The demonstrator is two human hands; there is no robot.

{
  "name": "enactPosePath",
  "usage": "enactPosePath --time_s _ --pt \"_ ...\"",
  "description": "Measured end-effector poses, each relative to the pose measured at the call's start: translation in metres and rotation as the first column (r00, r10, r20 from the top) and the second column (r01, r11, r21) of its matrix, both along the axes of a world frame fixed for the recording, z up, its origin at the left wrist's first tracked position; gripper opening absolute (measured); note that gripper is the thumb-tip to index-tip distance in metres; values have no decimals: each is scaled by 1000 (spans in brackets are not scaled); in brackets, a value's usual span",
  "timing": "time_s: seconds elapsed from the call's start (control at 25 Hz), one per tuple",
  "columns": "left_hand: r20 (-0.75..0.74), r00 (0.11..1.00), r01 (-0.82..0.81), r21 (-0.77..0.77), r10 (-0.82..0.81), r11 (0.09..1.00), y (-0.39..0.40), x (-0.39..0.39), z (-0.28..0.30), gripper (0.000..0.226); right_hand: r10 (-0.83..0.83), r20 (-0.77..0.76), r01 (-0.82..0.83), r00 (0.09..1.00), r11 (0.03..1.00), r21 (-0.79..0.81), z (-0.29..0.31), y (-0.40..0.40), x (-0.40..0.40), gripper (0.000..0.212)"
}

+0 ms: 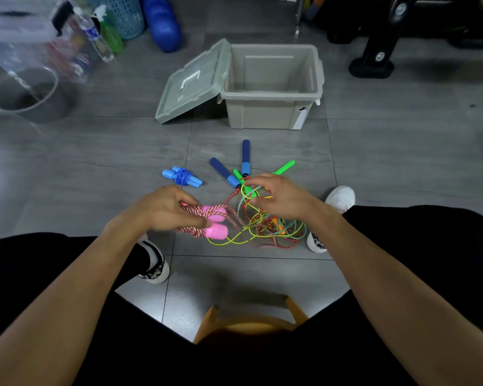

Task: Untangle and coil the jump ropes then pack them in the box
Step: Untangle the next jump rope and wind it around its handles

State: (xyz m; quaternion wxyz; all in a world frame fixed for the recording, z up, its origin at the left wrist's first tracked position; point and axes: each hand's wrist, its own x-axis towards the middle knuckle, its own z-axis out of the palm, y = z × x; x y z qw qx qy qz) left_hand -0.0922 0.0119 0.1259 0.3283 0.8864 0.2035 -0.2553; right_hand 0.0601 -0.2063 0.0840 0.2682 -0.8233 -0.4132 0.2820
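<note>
Pink-handled rope (207,218) is being coiled in the left hand (162,207); the right hand (279,196) is seemingly pinching tangled cords (262,221), needing freeing next.

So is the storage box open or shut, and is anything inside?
Open and empty: the box shows a bare interior; its lid leans against its side.

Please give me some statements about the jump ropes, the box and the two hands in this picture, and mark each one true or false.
1. The box is open and holds no ropes. True.
2. The light blue jump rope lies coiled on the floor, away from the tangle. True.
3. The left hand is empty. False: it grips the pink-handled rope.
4. The lid lies flat on the floor, apart from the box. False: it leans against the box's side.
5. The right hand is at the tangle of ropes. True.
</note>
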Motion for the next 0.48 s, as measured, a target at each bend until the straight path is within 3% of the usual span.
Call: enactPosePath --time_s 0.12,0.2,0.32,0.4,0.48 --pt "26 1000 16 -175 -11 984 -3 -5 8 49 126 -236 -128 963 992 7 8 10 -21 51" --pt "47 999 10 -240 2 971 -2 -7 10 53 176 -387 -167 905 984 56 10 15 -29 43" --pt "57 998 23 -264 -8 964 -6 -7 13 40 153 -437 -124 886 988 95 9 17 -31 30" --pt "51 999 23 -272 -10 962 -6 -7 14 33 128 -488 -92 864 991 97 8 17 -31 38" --pt "48 998 49 -277 -37 960 -6 -7 13 39 132 -577 -85 806 991 107 10 15 -31 60"
